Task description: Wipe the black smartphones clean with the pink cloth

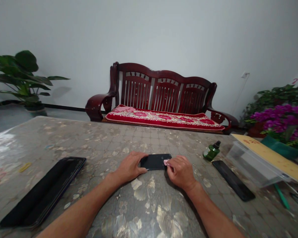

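Observation:
A black phone [156, 161] lies flat on the patterned table [144, 198], straight ahead of me. My left hand [130, 166] rests on the phone's left end, fingers curled against its edge. My right hand [180, 171] is closed in a pinch on a small pink thing [166, 162], pressed to the phone's right end. What the pink thing is I cannot make out.
A stack of black tablets [43, 191] lies at the left. To the right are a green bottle [211, 151], a second black phone [233, 180], and a clear plastic box [253, 165] with a yellow board on it. Beyond the table stand a red wooden bench [161, 99] and potted plants.

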`<state>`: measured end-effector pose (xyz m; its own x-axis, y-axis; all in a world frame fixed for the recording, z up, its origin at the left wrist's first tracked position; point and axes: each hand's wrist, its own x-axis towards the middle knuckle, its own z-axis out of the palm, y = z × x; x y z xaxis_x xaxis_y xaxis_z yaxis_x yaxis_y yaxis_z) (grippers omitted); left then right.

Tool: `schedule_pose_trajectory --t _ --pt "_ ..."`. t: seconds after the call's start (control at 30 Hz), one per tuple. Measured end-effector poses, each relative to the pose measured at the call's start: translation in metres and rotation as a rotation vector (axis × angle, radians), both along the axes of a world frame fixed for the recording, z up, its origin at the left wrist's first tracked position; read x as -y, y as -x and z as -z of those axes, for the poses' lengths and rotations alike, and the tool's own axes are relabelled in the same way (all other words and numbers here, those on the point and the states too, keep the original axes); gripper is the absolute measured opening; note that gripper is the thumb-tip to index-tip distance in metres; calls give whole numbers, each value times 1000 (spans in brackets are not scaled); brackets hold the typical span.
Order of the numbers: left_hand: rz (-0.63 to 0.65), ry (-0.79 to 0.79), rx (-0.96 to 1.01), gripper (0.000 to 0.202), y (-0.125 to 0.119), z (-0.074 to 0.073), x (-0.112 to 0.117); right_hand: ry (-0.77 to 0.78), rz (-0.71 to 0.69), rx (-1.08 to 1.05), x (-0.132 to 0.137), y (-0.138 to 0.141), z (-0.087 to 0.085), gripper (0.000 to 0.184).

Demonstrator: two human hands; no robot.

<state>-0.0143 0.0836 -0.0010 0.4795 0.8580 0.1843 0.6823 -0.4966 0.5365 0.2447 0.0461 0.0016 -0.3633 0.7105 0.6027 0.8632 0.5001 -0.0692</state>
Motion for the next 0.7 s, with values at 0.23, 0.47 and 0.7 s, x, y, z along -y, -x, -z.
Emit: schedule_pose_trajectory --t 0.23,0.47,0.7 --pt "-23 0 -8 63 -2 2 0 27 -169 21 6 13 -1 23" --pt "-36 -13 -10 69 0 9 -4 44 -24 10 -1 5 2 19" --pt "-49 3 17 71 0 12 -7 33 -101 7 -4 15 9 22"
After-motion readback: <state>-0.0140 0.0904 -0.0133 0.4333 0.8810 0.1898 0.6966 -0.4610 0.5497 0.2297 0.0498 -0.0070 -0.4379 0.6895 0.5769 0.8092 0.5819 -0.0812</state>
